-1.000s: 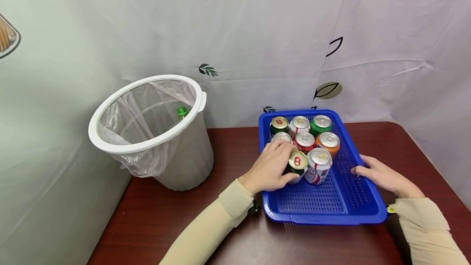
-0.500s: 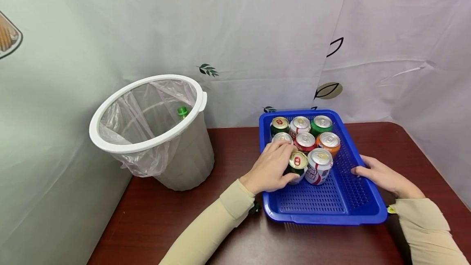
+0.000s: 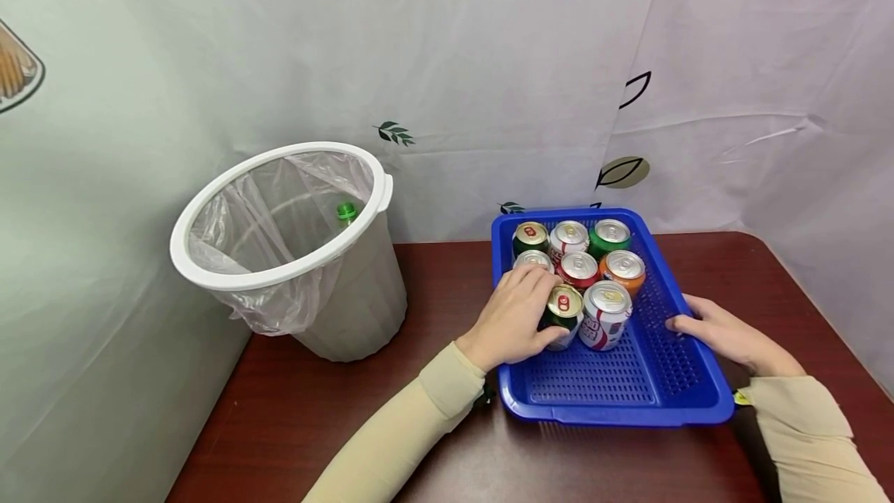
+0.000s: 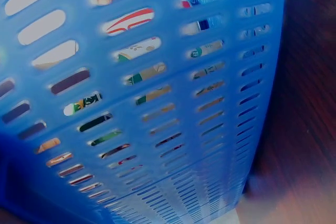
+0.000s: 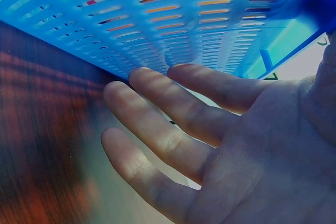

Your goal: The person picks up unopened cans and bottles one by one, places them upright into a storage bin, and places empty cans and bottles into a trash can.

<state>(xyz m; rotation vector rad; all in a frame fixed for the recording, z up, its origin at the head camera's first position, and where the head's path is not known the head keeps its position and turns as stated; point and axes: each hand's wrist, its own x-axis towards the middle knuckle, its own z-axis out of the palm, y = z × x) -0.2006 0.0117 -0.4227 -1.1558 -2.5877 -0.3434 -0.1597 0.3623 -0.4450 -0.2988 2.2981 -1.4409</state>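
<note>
A blue perforated basket [image 3: 615, 415] holds several upright drink cans. My left hand [image 3: 513, 320] grips a dark green can [image 3: 564, 303] with a gold top in the front row, fingers behind it and thumb on the near side. Beside that can stands a white can [image 3: 604, 320]; a silver-topped can [image 3: 534, 258] behind is partly covered by my fingers. On the basket's right side, my right hand [image 3: 733, 336] holds the wall, thumb inside the rim. In the right wrist view its fingers [image 5: 163, 140] reach along the outside. The left wrist view shows only basket mesh [image 4: 157, 124], hiding the hand.
Left of the basket, a grey bin [image 3: 359, 293] with a white rim and clear liner has a green bottle cap [image 3: 346, 212] showing inside. Both stand on a dark red-brown table [image 3: 335, 418], with a pale printed curtain [image 3: 489, 84] behind.
My left hand and the dark green can have shifted very slightly toward the back left. The right hand and the basket stay put.
</note>
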